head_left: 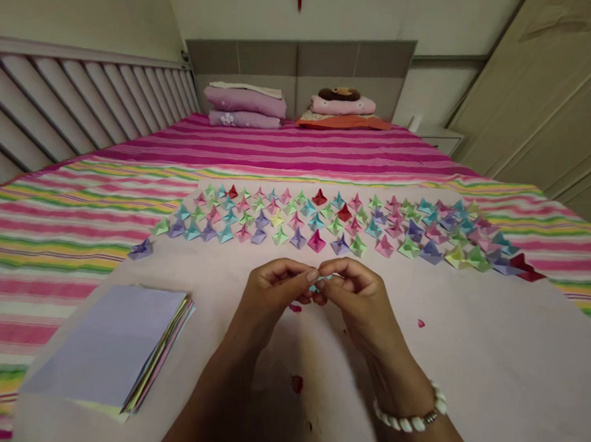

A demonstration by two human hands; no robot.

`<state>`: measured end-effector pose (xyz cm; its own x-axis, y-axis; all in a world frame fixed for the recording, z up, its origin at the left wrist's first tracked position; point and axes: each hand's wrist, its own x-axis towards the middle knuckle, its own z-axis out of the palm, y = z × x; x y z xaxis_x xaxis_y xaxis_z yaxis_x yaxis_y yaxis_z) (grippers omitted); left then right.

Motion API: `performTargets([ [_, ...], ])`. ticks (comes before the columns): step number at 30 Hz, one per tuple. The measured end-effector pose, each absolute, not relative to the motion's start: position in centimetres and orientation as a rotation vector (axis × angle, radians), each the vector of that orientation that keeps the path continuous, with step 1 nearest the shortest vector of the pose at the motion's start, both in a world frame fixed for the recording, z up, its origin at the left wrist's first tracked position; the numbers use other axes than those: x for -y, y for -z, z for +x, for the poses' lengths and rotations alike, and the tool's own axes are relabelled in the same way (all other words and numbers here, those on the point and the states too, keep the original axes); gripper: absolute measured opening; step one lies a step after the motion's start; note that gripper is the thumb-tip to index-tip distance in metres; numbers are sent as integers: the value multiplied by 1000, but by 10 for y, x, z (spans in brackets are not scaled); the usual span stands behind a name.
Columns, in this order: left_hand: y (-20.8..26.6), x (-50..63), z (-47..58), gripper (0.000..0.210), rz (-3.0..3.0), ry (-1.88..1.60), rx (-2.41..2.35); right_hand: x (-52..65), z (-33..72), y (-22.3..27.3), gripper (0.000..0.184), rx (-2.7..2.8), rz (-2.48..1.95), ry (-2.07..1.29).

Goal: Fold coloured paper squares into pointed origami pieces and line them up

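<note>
A small piece of light blue folded paper point(321, 282) is pinched between my two hands, above the pale sheet. My left hand point(277, 288) grips its left side with thumb and fingertips, and my right hand point(363, 297) holds the right side the same way. Fingers cover most of the paper, so its full shape is hidden. Just beyond my hands stand rows of small folded paper boats point(316, 240) in pink, green, blue, purple, yellow and red. A bracelet of white beads point(406, 422) circles my right wrist.
A stack of coloured paper point(111, 336) lies at the left, purple sheet on top. Small red scraps point(297, 384) dot the pale sheet point(487, 366). Behind are a striped bedspread point(300, 148), folded purple bedding point(245, 104) and a headboard point(300, 61). A white railing point(83, 94) runs along the left.
</note>
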<state>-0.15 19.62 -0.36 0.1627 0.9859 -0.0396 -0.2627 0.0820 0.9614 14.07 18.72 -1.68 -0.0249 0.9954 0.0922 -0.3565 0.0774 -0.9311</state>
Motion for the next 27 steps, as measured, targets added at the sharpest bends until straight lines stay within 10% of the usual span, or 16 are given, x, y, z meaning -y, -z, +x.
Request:
performTargets([
  [15,5,-199,-6,46,1096,-1199,-918,-189,141,14,19,953,-878,-1430],
  [27,6,-198,-11,25,1175,-1123,-850,-190,148,14,16,1003,-903,-1385],
])
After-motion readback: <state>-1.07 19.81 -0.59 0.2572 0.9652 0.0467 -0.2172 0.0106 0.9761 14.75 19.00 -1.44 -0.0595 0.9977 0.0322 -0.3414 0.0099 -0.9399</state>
